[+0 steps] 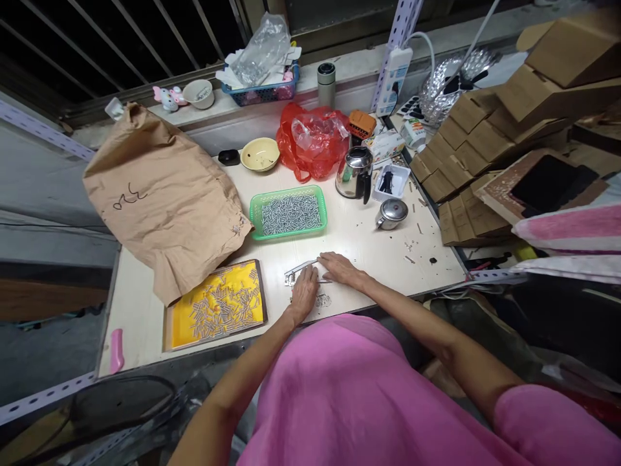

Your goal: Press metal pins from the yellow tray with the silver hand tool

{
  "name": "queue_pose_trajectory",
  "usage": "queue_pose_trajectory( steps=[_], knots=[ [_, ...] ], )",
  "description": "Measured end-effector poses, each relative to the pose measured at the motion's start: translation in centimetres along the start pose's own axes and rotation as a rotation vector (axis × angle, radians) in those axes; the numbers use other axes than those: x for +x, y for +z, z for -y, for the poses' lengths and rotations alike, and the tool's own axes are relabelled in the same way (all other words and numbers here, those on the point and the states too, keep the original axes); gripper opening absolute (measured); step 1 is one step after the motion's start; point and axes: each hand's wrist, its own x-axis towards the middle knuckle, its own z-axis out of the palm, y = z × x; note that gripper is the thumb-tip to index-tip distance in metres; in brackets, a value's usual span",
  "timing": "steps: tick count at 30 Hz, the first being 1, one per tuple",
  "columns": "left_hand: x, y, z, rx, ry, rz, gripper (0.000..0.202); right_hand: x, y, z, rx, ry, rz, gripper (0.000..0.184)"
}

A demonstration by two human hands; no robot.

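A small silvery metal fixture with a slanted bar [301, 266] lies on the table in front of me. My left hand [305, 290] presses on its near side, fingers together and bent over it. From the right, my right hand [341, 270] grips the end of the bar, and its fingers hide that part. Whatever sits inside the fixture is covered by the hands. Left of them, a yellow-lined tray [264, 304] carries many small metal pins. Behind them stands a green basket [288, 235] filled with similar short metal pieces.
A large brown paper sack [165, 200] leans over the tray's back edge. Farther back are a cream bowl [261, 155], a red plastic bag [310, 145], a kettle [354, 173] and a small metal pot [392, 213]. Cardboard boxes [478, 142] are stacked to the right.
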Motion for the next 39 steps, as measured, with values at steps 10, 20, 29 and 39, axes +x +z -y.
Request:
queue_pose_trajectory(
  steps=[10,20,29,39],
  knots=[
    [-3.5,2.1,-1.1,-0.164,0.096,0.072,0.052,4.3,-1.0,-0.6,-0.262,-0.011,0.019,0.029],
    [-4.8,0.6,-1.4,-0.277,0.121,0.1,0.054,4.7,-0.5,6.1,-0.217,-0.434,0.034,0.016],
    [-12.5,-2.1,1.9,-0.341,-0.003,-0.052,0.032,5.5,2.5,9.7,-0.293,-0.7,0.029,0.018],
    [-11.6,-5.1,12.3,-0.178,-0.758,-0.325,0.033,4.4,3.8,9.0,-0.262,-0.654,-0.008,0.021]
  ],
)
